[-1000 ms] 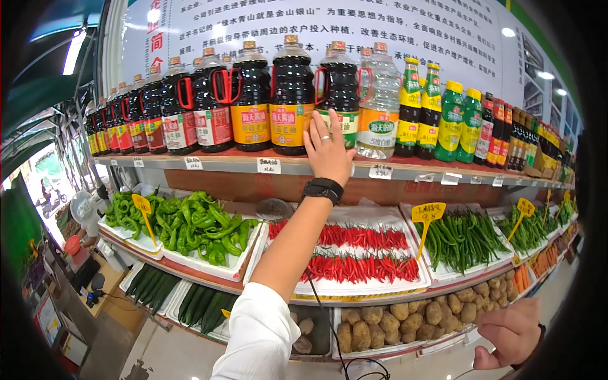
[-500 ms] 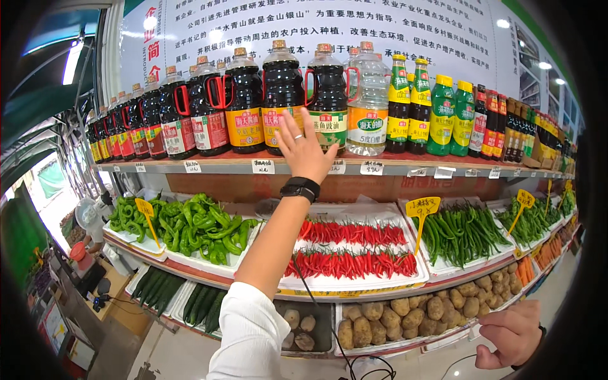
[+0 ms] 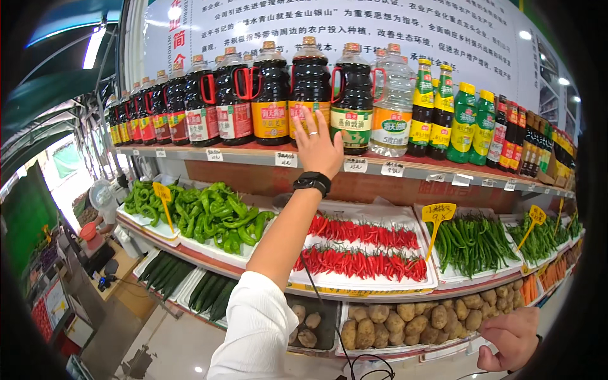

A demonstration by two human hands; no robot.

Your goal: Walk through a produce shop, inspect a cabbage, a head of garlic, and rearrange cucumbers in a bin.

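Note:
My left hand (image 3: 318,147), back toward me and fingers spread, is up at the top shelf in front of a big dark sauce bottle (image 3: 309,76) with a yellow label. Its fingertips overlap the label; whether they touch it I cannot tell. Beside the thumb stands another dark bottle (image 3: 352,95) with a green and cream label. A ring and a black wristband show on this arm. Low at the right, my right hand (image 3: 513,337) hangs in front of the potatoes (image 3: 418,326), fingers loosely curled and thumb apart, with nothing visible in it.
Below the bottle shelf (image 3: 247,154) lie trays of green peppers (image 3: 215,215), red chillies (image 3: 367,263) and long green chillies (image 3: 472,244). Yellow price signs (image 3: 438,213) stick up among them. Cucumbers (image 3: 166,275) fill lower trays. A black cable (image 3: 320,288) hangs down past the chillies.
The view has shifted, so the shelves appear farther right. My left hand has moved slightly left against the bottles, over the yellow-labelled one. My right hand stays low at the right.

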